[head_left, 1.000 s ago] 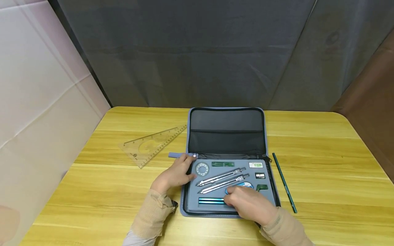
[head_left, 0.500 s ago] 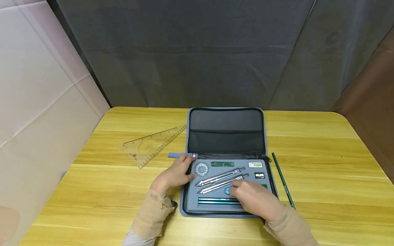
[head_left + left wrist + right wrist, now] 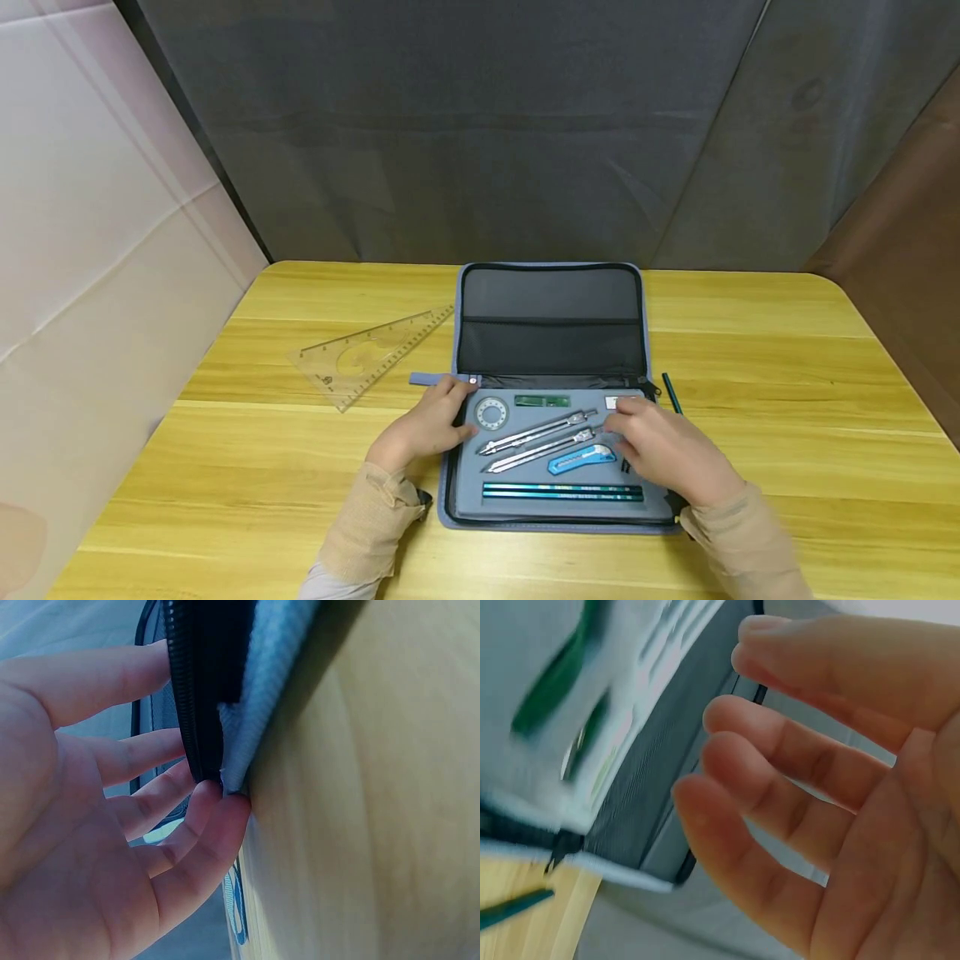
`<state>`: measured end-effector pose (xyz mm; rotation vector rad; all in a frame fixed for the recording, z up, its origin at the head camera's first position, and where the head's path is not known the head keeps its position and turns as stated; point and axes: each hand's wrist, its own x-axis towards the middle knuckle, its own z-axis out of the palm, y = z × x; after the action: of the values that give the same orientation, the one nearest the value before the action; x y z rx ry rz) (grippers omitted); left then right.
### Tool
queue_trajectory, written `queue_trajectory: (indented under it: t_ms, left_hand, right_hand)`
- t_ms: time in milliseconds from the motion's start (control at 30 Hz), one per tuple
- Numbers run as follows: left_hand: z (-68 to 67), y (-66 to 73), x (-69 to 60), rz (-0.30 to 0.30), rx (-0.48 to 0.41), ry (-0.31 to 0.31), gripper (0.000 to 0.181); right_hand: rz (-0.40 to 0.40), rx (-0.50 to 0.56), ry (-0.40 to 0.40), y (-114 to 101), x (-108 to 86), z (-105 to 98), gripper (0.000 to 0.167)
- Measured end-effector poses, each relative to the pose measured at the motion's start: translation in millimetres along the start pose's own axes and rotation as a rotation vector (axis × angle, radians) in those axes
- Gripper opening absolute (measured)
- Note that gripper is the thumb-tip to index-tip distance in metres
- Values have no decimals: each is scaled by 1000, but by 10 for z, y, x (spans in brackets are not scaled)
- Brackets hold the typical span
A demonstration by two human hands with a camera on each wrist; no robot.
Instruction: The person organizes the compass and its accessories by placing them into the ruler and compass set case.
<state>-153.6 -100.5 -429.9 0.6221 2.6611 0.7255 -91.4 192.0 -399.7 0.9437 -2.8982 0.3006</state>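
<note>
An unzipped drawing-instrument case [image 3: 551,346] lies with its lid laid back. Its grey tray bears two silver compasses [image 3: 536,433], a blue utility knife [image 3: 582,458] and pencils [image 3: 562,492]. My left hand [image 3: 431,425] rests at the case's left edge; in the left wrist view its fingers touch the zipper [image 3: 184,697] and fabric rim. Over the tray's right side is my right hand [image 3: 667,442], partly covering a white eraser [image 3: 613,402] and hiding the sharpener's spot. In the right wrist view its fingers [image 3: 772,750] are loosely bent, with nothing between them.
A clear triangular set square [image 3: 375,350] lies left of the case. One dark green pencil [image 3: 672,392] lies to the right, partly behind the right hand. The tray also bears a round white dial [image 3: 492,413] and a green piece [image 3: 542,401].
My right hand has moved from over the pencils and utility knife to the tray's right side, uncovering both. The left hand stays at the case edge.
</note>
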Motion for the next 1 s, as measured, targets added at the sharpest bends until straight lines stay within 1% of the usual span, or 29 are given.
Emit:
queue_trajectory:
  t_ms: [267, 433, 533, 700, 1000]
  left_hand:
    - [-6, 2, -8, 3, -5, 2, 56]
    - [3, -6, -6, 7, -3, 6, 55]
    - [2, -6, -8, 10, -1, 8, 55]
    - [0, -7, -12, 14, 5, 6, 55]
    - [9, -12, 0, 15, 9, 7, 54]
  right_hand:
    - [196, 50, -43, 224, -88, -108, 17]
    - [309, 92, -99, 325, -139, -133, 24]
    - [342, 96, -100, 380, -169, -133, 26]
    - [363, 67, -78, 454, -208, -135, 27]
    - [410, 99, -95, 544, -263, -146, 30]
